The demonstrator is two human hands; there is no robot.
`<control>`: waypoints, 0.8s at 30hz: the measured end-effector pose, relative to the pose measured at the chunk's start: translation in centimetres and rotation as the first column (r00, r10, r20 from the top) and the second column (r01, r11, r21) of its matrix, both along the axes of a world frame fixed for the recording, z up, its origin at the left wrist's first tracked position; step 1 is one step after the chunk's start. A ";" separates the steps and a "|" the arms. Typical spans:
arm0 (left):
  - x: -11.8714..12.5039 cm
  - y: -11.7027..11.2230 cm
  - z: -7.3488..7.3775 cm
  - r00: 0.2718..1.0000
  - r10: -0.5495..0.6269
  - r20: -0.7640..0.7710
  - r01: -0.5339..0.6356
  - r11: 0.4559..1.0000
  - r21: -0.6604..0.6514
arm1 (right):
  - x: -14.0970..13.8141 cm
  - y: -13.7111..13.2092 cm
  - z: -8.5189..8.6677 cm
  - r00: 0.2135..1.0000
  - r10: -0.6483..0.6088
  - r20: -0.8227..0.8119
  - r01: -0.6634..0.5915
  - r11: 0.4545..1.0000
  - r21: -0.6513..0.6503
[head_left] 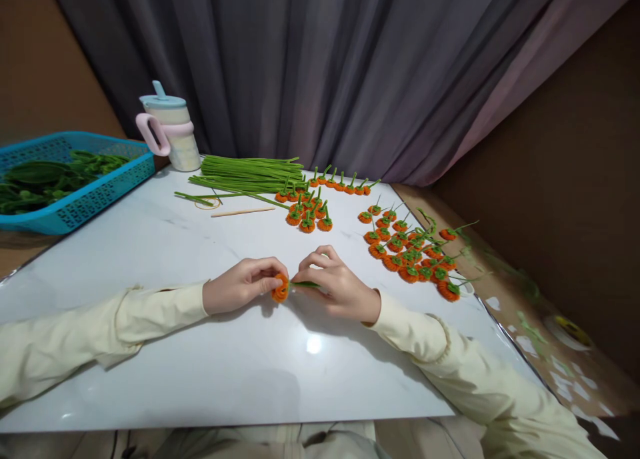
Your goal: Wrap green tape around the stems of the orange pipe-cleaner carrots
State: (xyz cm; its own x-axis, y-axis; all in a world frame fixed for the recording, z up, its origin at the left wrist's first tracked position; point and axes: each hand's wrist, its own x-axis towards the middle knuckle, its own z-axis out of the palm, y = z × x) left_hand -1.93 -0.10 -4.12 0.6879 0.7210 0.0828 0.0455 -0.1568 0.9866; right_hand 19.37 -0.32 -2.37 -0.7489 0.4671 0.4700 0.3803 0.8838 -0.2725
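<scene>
At the middle of the white desk (200, 352), I see my left hand (240, 284) pinching a small orange chenille coil (281, 288) between thumb and fingertips. My right hand (336, 284), just beside it, is closed in a pinch on the coil's green stem (306, 284). I judge this to be the winding step, and a further turn calls for a steady hold on the stem. Finished orange pieces (410, 252) lie to the right. A bundle of green stems (250, 172) lies beyond, near a wooden stick (243, 212).
</scene>
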 end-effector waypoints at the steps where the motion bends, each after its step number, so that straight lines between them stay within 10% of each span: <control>1: 0.0 0.0 0.0 1.000 -0.001 0.000 0.001 1.000 0.004 | 0.0 -0.1 -0.1 1.000 -0.002 0.014 0.001 0.999 0.045; 6: 0.0 0.0 0.1 1.000 -0.007 -0.002 0.007 1.000 0.016 | -0.1 -0.2 -0.2 1.000 0.008 -0.005 -0.007 0.995 0.095; 13: -0.2 0.2 0.0 0.999 -0.041 -0.031 0.043 0.997 0.069 | -0.1 -0.1 1.0 0.998 -0.007 -0.067 -0.023 0.901 -0.433; 24: -0.2 0.0 0.0 0.997 -0.063 -0.036 0.064 0.998 0.019 | -0.3 -0.4 2.4 0.998 0.023 -0.063 -0.060 0.725 -0.686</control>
State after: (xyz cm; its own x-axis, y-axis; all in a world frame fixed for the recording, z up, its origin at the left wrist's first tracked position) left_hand -2.09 -0.09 -4.11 0.7351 0.6741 0.0718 0.0693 -0.1801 0.9812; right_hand 19.03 -0.72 -0.01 -0.7610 0.6452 0.0675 0.3182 0.4619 -0.8279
